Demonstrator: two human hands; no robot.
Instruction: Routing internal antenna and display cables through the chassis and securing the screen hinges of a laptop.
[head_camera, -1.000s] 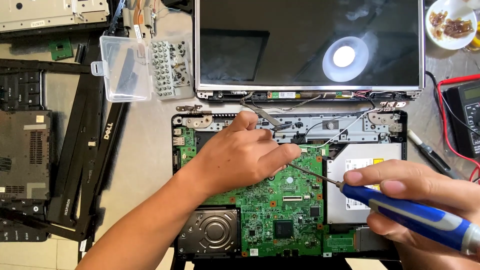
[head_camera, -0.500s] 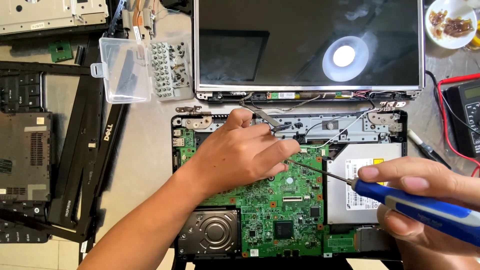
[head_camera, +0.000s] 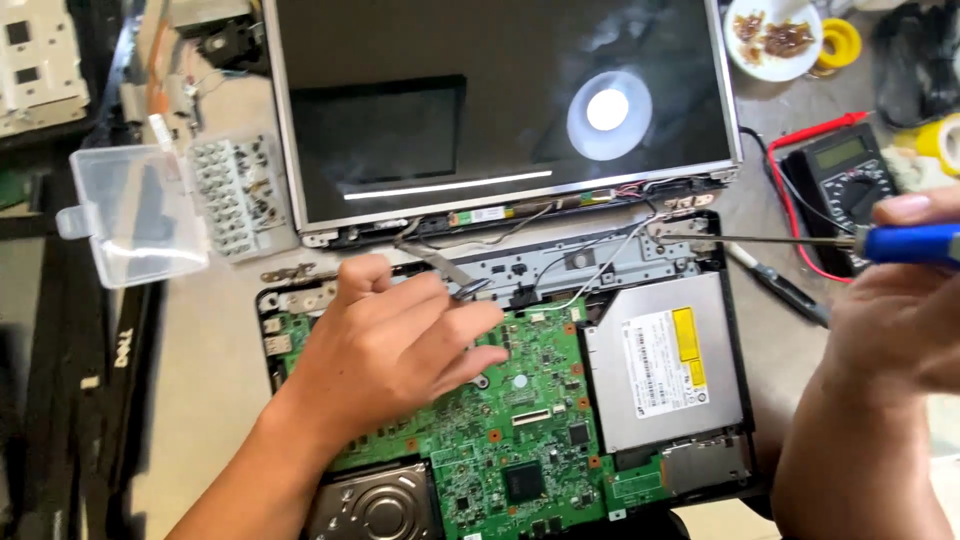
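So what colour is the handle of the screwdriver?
Blue. The screwdriver handle sits in the right hand, clearest in the head view.

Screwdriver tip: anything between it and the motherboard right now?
Nothing visible. The screwdriver, held in the right hand, lies level above the optical drive, its tip near the right hinge. The left hand rests on the motherboard, off that path.
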